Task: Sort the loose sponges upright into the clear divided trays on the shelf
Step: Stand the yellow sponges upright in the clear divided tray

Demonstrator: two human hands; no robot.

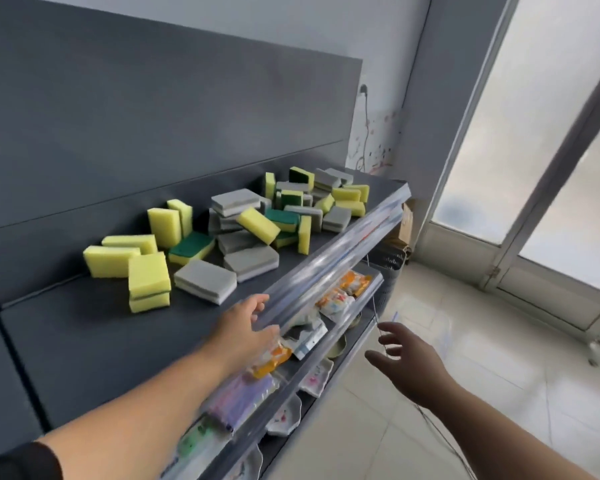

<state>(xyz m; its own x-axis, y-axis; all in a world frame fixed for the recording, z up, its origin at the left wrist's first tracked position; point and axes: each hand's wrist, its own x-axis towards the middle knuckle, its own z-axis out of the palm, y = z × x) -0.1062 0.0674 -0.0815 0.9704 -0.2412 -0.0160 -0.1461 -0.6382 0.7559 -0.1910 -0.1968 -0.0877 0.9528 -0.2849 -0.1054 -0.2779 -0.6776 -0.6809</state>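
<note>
Shelf point(84, 341) and back panel point(153, 116): plain dark grey. Yellow sponges point(111, 261): solid yellow. Green-topped sponges point(191, 245): yellow with a dark green face. Grey sponges point(205, 280): mid grey over a paler grey layer. Packets point(355, 284): orange and white. Pack point(239, 398): probably purple stripes, but it's blurred. Dishes point(316, 377): white with a pinkish print. Floor point(465, 358): pale tiles. Sleeve point(14, 462): black.

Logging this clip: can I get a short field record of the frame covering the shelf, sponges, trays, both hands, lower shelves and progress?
setting: dark grey top shelf against a grey back panel
loose sponges: yellow, green-topped and grey, scattered and heaped, most lying flat
clear divided trays: none plainly visible
left hand: open, at the shelf's front edge, holding nothing
right hand: open, in the air beside the lower shelves, holding nothing
lower shelves: packets, small dishes
progress: no sponge sorted yet
</note>
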